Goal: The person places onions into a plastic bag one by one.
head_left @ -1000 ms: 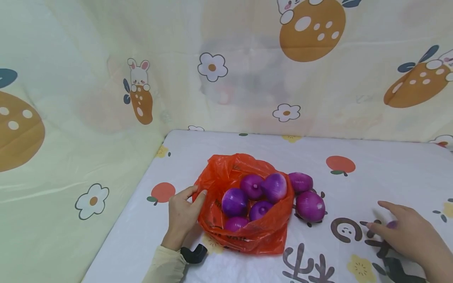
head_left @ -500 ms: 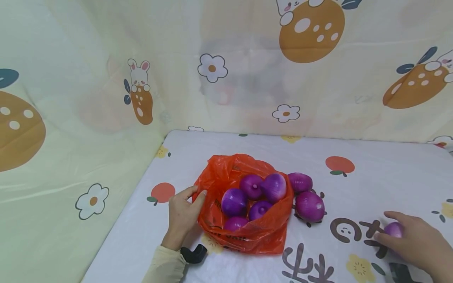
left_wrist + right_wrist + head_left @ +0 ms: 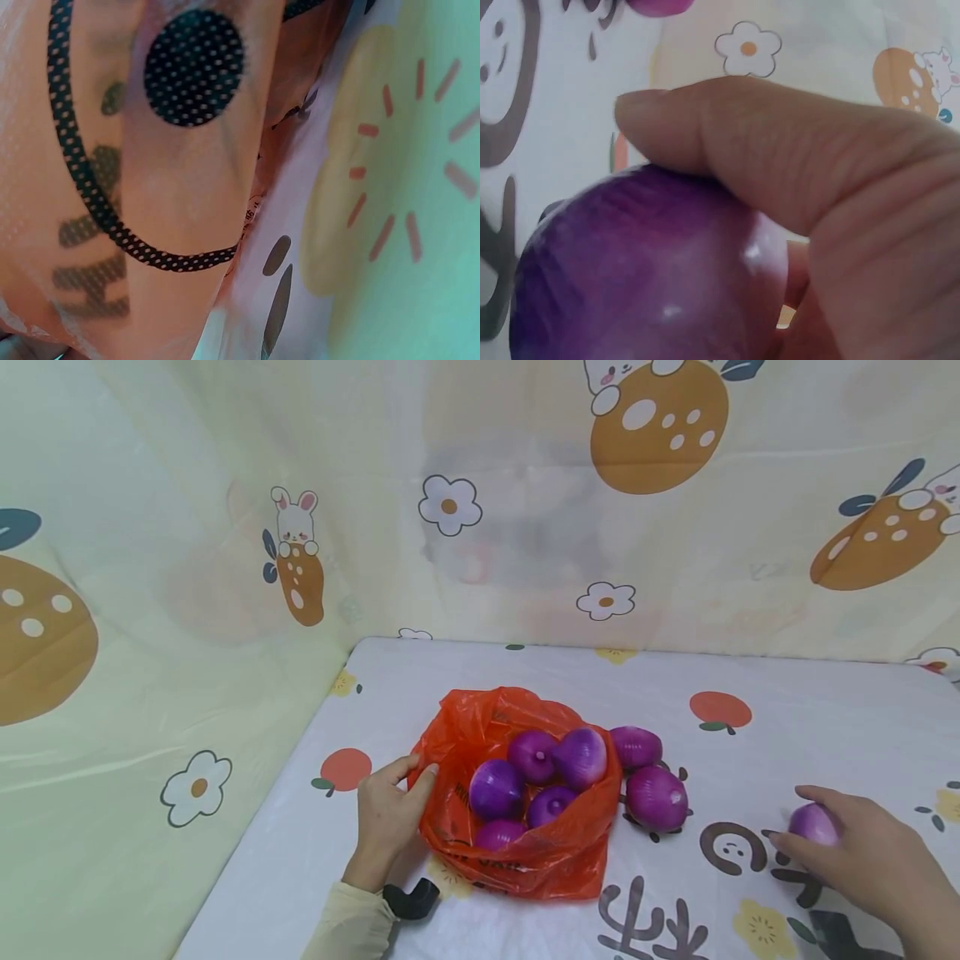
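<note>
- In the head view, your left hand (image 3: 386, 818) is at the left side of the red plastic bag (image 3: 555, 878), and its thumb and fingers pinch the rim there.
- This bag stands open on the white printed tablecloth (image 3: 787, 760), near the middle of the scene.
- Inside the bag you have at least five purple onions (image 3: 497, 789), lying close together, more to the right part of the opening.
- Just to the right of the bag lie two loose onions (image 3: 657, 798), one near and one far, side by side.
- At the right, well apart from the bag, your right hand (image 3: 870, 852) has the thumb and the forefinger around one more onion (image 3: 814, 824); whether this onion touches the cloth, I cannot tell.
- Behind the table hangs a cream curtain (image 3: 525, 556) with rabbits and flowers.
- In the left wrist view, the bag's thin wall with black print fills the left part, beside a yellow flower print (image 3: 330, 187); how your fingers lie, I cannot tell from here.
- In the right wrist view, your thumb presses along the top of the held onion, and the other fingers are mostly hidden behind it.
</note>
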The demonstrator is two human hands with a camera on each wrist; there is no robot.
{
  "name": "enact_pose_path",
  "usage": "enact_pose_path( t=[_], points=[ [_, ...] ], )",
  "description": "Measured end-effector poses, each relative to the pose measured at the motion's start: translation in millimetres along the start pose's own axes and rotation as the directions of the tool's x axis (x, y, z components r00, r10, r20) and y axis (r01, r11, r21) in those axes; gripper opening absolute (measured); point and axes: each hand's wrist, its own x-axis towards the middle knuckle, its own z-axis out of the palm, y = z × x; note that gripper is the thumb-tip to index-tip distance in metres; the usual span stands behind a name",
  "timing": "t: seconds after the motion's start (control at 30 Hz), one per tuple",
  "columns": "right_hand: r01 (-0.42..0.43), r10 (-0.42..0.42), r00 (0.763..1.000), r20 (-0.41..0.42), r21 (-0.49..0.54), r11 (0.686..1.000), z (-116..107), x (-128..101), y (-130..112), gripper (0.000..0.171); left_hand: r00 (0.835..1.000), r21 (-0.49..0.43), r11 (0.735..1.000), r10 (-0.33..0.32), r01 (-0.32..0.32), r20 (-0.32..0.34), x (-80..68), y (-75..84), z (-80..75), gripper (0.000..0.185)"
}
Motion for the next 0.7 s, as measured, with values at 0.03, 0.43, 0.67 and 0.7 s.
enact_pose_path(
  t=[0.03, 0.43, 0.67, 0.7],
  points=[
    [-0.006, 0.006, 1.0, 0.003, 0.001, 1.0, -0.7, 0.3, -3.3, 0.083, 1.0, 0.0, 1.0, -0.001, 0.001, 0.0, -0.1, 0.2, 0.0, 0.021],
    [0.045, -0.042, 0.998, -0.056, 0.054, 0.998, -13.6, 4.0, -26.0, 0.087, 1.0, -0.007, 1.0, 0.022, -0.022, -0.013, 0.1, -1.4, 0.6, 0.02],
    [0.086, -0.079, 0.992, -0.103, 0.066, 0.994, -19.0, 7.3, -38.8, 0.088, 1.0, -0.005, 1.0, 0.007, -0.007, -0.001, -0.4, -1.6, 0.3, 0.02],
    [0.1, -0.092, 0.989, -0.115, 0.067, 0.993, -19.5, 7.4, -41.0, 0.087, 1.0, -0.004, 1.0, 0.007, -0.007, -0.002, -0.1, -2.0, 0.5, 0.02]
  ],
)
